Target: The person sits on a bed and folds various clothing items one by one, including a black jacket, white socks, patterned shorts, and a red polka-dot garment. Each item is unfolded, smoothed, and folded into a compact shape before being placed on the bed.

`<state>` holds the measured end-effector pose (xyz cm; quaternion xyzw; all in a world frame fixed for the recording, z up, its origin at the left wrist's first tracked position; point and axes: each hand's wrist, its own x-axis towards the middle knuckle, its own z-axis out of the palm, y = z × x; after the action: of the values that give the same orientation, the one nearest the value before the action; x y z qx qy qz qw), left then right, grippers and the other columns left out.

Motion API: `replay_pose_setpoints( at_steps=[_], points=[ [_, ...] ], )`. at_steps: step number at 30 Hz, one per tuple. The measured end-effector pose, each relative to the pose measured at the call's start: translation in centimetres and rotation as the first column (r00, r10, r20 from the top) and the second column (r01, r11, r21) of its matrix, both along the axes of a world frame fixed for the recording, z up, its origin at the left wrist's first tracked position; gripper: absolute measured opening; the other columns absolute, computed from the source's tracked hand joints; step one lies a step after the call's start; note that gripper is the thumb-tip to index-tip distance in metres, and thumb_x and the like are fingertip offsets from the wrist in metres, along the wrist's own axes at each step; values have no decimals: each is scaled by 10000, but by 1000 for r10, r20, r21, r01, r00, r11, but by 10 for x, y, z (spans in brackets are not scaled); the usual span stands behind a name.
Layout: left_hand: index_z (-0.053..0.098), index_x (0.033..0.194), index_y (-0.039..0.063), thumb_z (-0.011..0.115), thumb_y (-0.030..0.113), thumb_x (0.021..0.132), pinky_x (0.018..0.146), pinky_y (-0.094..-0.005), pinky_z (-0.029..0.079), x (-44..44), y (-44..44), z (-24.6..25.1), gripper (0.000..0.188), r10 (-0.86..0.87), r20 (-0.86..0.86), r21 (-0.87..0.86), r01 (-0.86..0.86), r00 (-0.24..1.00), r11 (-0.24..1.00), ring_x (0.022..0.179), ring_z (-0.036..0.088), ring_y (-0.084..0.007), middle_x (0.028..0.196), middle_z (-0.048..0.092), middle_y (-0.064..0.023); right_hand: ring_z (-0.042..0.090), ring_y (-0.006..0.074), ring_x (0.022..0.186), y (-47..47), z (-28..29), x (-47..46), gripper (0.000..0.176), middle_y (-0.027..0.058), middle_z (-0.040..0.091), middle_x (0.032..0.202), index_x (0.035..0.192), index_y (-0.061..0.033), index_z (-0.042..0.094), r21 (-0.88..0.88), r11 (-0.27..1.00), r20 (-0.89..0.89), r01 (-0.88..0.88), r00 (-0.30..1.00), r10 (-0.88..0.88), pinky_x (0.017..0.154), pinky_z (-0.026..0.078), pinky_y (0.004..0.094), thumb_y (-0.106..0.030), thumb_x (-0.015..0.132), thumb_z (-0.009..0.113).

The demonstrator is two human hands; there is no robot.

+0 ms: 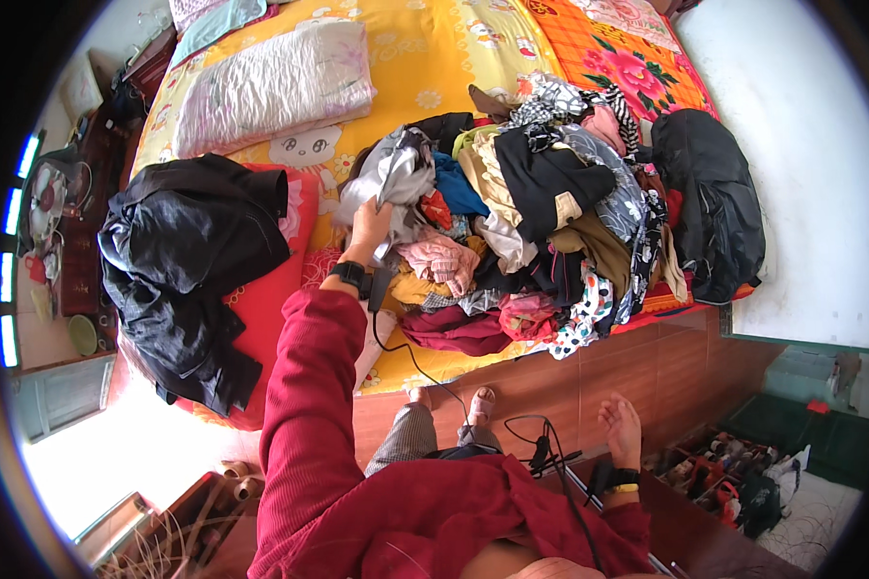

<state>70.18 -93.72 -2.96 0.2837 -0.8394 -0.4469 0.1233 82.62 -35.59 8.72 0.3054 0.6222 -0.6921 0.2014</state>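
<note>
My left hand (371, 223) reaches to the near left side of a heap of clothes (510, 231) on the bed. Its fingers are closed on a light grey and white garment (398, 174). Around it lie a blue cloth (458, 187), a pink checked garment (442, 259) and a black garment with a beige patch (550, 181). My right hand (623, 427) hangs low at my side, empty with its fingers loosely apart, above the tiled floor.
Dark folded clothes (195, 217) lie on a red cover (290, 239) at left. A white pillow (275, 87) rests behind on the yellow bedsheet (427, 61). At right stands a black bag (710, 203) by the white wall (804, 166). A black cable (423, 369) runs from my left wrist.
</note>
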Motion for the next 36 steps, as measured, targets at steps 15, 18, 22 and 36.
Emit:
replay_pose_setpoints(
  at_steps=[15,18,22,36],
  points=[
    [607,1077,26,605,156,878,783,-250,461,78,214,276,237,-781,-226,348,797,582,493,865,546,-65,921,629,24,484,187,1115,-102,117,-97,450,116,479,1264,1305,-36,397,568,513,-517,-643,206,831,908,427,309,-235,915,503],
    [582,1128,32,621,173,876,811,-244,452,100,262,278,291,-790,-263,508,776,554,375,897,532,-61,963,627,21,573,146,948,-71,130,-95,337,86,564,1140,1218,-17,482,946,270,-300,-180,-162,940,807,478,270,-125,899,481],
    [414,1269,-20,732,355,777,868,-287,449,116,303,297,696,-833,-220,522,783,508,339,963,553,-144,1099,591,-83,555,173,822,-44,115,-106,198,33,568,898,990,-91,569,762,232,9,605,-367,930,753,463,327,-184,835,489],
    [564,1126,28,584,98,874,855,-269,422,103,450,337,263,-547,-510,537,743,663,400,928,539,-100,1031,606,-3,477,141,1098,85,205,-68,373,72,529,1204,1259,-16,461,-7,840,-890,-543,386,243,955,369,284,-189,929,474]
  ],
)
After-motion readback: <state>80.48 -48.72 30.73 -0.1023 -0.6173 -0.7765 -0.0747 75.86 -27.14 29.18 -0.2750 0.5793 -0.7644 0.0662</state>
